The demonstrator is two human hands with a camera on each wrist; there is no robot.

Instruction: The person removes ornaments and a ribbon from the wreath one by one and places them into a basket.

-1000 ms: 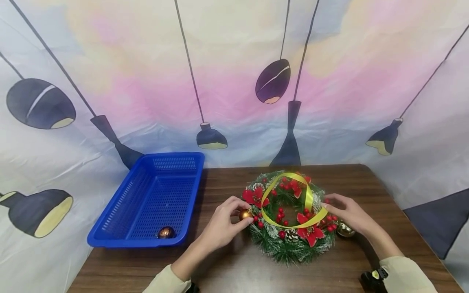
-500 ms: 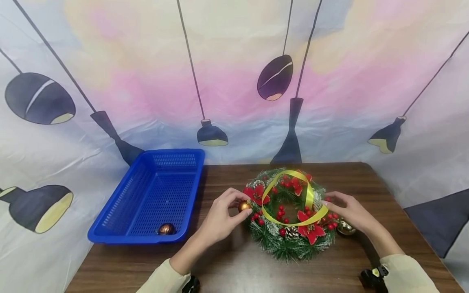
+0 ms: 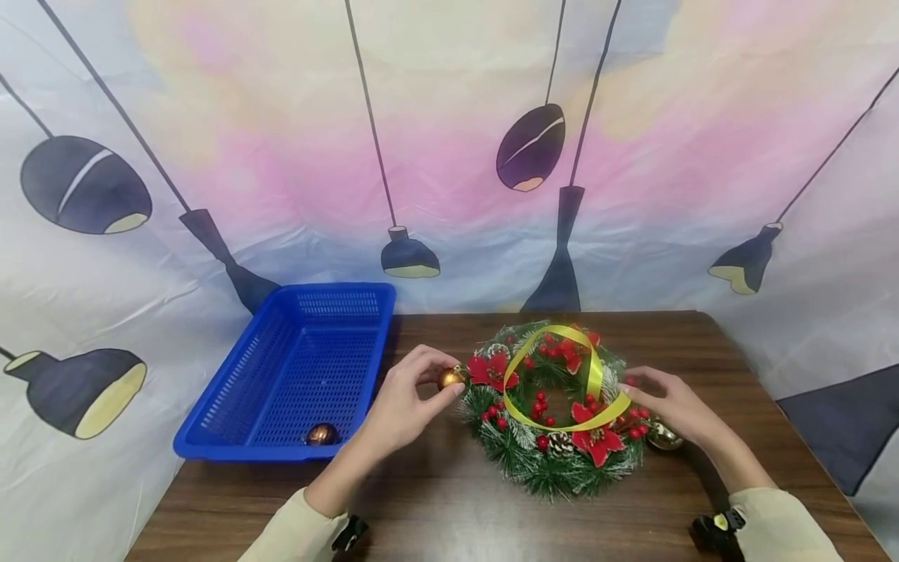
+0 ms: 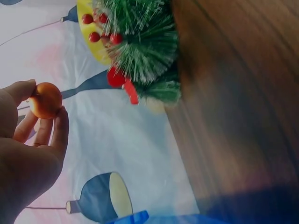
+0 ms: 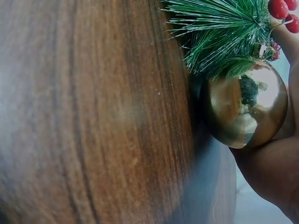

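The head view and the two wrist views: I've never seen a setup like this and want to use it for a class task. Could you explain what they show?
There is no machine here, just a person's bare left hand and right hand. The wide picture is taken from the head; the two closer, sideways-looking ones are taken from the wrists. On the wooden table sit a blue plastic basket with a bronze bauble inside, and a Christmas wreath with a yellow ribbon. The left hand pinches an orange-gold bauble beside the wreath. The right hand is at the wreath's right edge, near a shiny gold bauble; its fingertips are partly hidden.
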